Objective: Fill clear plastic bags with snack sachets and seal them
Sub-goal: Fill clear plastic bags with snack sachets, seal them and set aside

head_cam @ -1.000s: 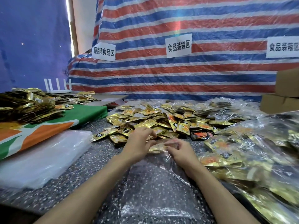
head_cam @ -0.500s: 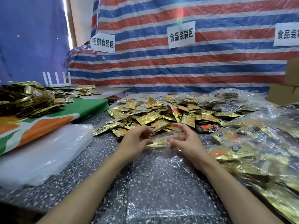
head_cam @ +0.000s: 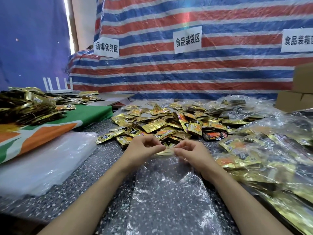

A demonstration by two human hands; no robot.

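Drawn closer since a moment ago, the left hand (head_cam: 142, 148) and right hand (head_cam: 189, 150) each pinch the mouth of the clear plastic bag (head_cam: 167, 192) lying flat on the bench (head_cam: 108, 160) before the sachet pile (head_cam: 162, 124), where slick film may slip and close.

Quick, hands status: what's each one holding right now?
Left hand: fingers curled, pinching the far mouth edge of the clear plastic bag.
Right hand: fingers curled, pinching the same mouth edge just beside it.
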